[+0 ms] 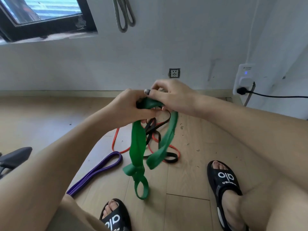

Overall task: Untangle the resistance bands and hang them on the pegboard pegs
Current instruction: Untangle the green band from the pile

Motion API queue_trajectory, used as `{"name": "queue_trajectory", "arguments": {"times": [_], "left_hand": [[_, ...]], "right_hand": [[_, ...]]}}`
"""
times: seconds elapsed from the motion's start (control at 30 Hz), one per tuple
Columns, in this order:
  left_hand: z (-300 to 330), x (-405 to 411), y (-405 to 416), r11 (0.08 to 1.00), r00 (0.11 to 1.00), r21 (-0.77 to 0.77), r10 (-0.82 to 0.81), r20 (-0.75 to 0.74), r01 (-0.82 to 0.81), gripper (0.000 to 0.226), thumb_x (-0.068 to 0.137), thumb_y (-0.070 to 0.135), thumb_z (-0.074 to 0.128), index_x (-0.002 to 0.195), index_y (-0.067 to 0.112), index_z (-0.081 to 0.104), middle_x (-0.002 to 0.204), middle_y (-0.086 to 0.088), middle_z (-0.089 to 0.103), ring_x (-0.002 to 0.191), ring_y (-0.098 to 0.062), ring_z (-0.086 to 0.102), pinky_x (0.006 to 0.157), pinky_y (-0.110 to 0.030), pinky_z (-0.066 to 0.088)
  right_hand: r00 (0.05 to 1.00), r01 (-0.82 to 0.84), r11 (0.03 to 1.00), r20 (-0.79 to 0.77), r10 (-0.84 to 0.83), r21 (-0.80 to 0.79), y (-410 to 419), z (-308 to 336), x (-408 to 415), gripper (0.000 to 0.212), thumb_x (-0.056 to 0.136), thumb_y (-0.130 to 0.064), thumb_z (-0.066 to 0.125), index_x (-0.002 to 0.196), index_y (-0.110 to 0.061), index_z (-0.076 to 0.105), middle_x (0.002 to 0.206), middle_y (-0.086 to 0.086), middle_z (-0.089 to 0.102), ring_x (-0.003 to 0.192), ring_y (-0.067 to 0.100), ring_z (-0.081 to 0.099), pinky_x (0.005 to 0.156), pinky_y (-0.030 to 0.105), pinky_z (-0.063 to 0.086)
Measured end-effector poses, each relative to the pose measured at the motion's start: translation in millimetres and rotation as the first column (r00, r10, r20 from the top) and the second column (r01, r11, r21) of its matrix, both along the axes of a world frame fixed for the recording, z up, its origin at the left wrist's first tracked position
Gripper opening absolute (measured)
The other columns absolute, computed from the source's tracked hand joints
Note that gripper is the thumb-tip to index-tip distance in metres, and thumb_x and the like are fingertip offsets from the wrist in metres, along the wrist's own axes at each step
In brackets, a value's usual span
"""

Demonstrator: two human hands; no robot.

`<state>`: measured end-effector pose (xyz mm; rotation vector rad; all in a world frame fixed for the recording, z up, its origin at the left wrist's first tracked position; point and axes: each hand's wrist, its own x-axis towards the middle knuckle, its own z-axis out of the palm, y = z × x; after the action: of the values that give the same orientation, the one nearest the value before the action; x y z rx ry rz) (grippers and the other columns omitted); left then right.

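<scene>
Green band bunched in both my hands, its loops hanging straight down toward the floor.

Nearest me, the purple band [98,170] lies loose on the floor [191,164] by my left foot. Above it the green band [137,147] hangs long-axis vertical from my grip, knotted low down, with black [150,129] and red [116,144] bands snarled behind it. My left hand [128,105] and right hand [168,95] meet at its top, fingers curled and pinching the bunched rubber, so either is equally near the tangle. Farthest off, a grey band [124,15] already hangs high on the wall, up and ahead; I'd judge the knot comes first.
</scene>
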<state>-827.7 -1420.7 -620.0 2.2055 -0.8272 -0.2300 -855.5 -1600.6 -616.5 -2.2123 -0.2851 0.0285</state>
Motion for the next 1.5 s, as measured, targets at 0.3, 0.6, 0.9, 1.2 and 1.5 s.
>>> {"name": "queue_trajectory", "arguments": {"times": [0.3,0.6,0.9,1.2,1.5], "left_hand": [[-23.7,13.9,12.0,0.979,0.997,0.192,-0.049,-0.066,0.061,0.027,0.078,0.044,0.08,0.075,0.035,0.055,0.073,0.003,0.059,0.067,-0.017,0.056,0.077,-0.052,0.054],[-7.6,6.1,3.5,0.987,0.974,-0.159,-0.033,-0.226,-0.004,0.011,0.086,0.018,0.079,0.081,0.023,0.071,0.065,0.003,0.066,0.065,-0.017,0.067,0.06,-0.035,0.055],[-0.1,-1.6,-4.3,0.98,0.977,-0.194,0.002,-0.214,-0.044,0.015,0.087,0.023,0.077,0.082,0.017,0.065,0.055,0.005,0.062,0.049,-0.016,0.061,0.049,-0.025,0.051],[-25.4,8.0,7.2,0.999,0.981,0.028,-0.025,-0.194,0.031,0.031,0.083,0.021,0.082,0.072,0.036,0.057,0.064,0.014,0.052,0.059,-0.006,0.048,0.061,-0.023,0.041],[-30.3,14.5,13.3,0.983,0.998,0.181,0.028,-0.061,-0.017,0.036,0.087,0.036,0.077,0.068,0.03,0.047,0.051,0.02,0.047,0.046,-0.002,0.041,0.049,-0.013,0.033]], "right_hand": [[0.968,0.175,0.963,0.145,-0.206,0.205,-13.2,26.6,4.8,0.013,0.087,-0.024,0.072,0.086,-0.014,0.063,0.068,0.005,0.064,0.059,0.014,0.055,0.056,0.033,0.05],[0.987,0.157,0.977,-0.008,-0.16,-0.142,-51.6,-2.4,11.7,0.046,0.1,-0.042,0.051,0.083,0.0,0.061,0.074,0.012,0.059,0.068,0.025,0.055,0.072,0.037,0.041],[0.998,-0.011,1.0,-0.063,0.011,0.008,-23.8,-0.5,2.2,0.054,0.103,-0.06,0.037,0.076,-0.019,0.059,0.076,0.003,0.059,0.071,0.016,0.055,0.078,0.039,0.043],[0.997,0.036,0.999,0.068,-0.036,0.004,2.4,6.3,-0.2,0.048,0.095,-0.044,0.065,0.057,-0.018,0.053,0.055,-0.005,0.042,0.05,0.006,0.04,0.054,0.022,0.035],[0.978,0.188,0.973,0.06,-0.198,0.135,-34.2,14.3,11.1,0.047,0.091,-0.047,0.066,0.071,-0.004,0.061,0.055,0.003,0.036,0.048,0.015,0.032,0.058,0.032,0.029]]}}
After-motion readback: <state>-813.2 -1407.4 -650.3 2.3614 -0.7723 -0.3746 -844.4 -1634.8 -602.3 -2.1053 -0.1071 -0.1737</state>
